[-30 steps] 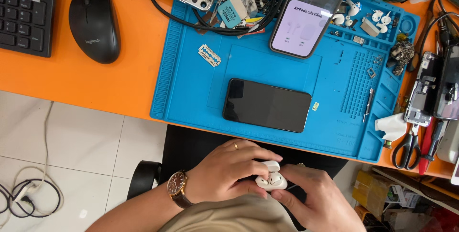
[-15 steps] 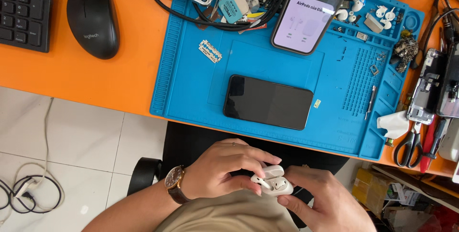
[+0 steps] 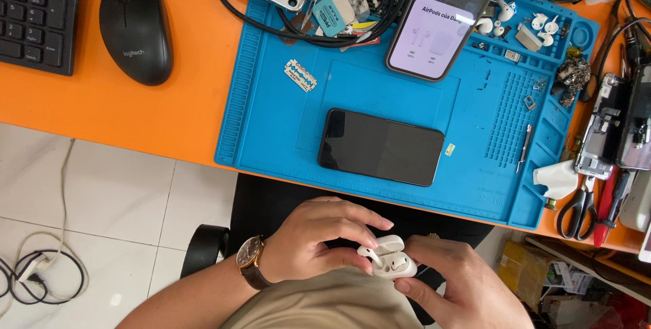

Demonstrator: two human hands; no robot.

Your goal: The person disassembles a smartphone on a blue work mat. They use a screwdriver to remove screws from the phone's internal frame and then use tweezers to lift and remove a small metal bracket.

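Two hands at the bottom centre of the frame, meeting over a small white earbud case [image 3: 388,260] with its lid up. Left hand [image 3: 319,244], with a brown-strapped watch [image 3: 249,261] on the wrist, curled round the case from the left: thumb and forefinger pinched on the stem of a white earbud [image 3: 366,254] at the case's mouth, other fingers arched over the lid. Right hand [image 3: 454,285] cupping the case from below and the right, fingers wrapped closed on its body. Below the desk edge, over the lap and a black chair [image 3: 271,214], well apart from anything on the desk.

Just above, lying flat near the middle of a blue work mat [image 3: 271,119], a dark-screened phone [image 3: 381,147]. Higher up, at the mat's top edge, a second phone [image 3: 444,20], screen lit and tilted. Left of it on the mat, a razor blade [image 3: 300,75]. Along the mat's upper right trays, loose white earbud parts [image 3: 519,24]. At the mat's right side, a slim metal tool [image 3: 525,147] and a crumpled white tissue [image 3: 556,178].

Upper left of the frame, on the orange desk [image 3: 169,119], a black mouse [image 3: 135,30] and the corner of a black keyboard [image 3: 34,24]. Far right, scissors [image 3: 576,210] and opened phone bodies [image 3: 614,132]. Lower left, cables coiled on the tiled floor [image 3: 41,278].
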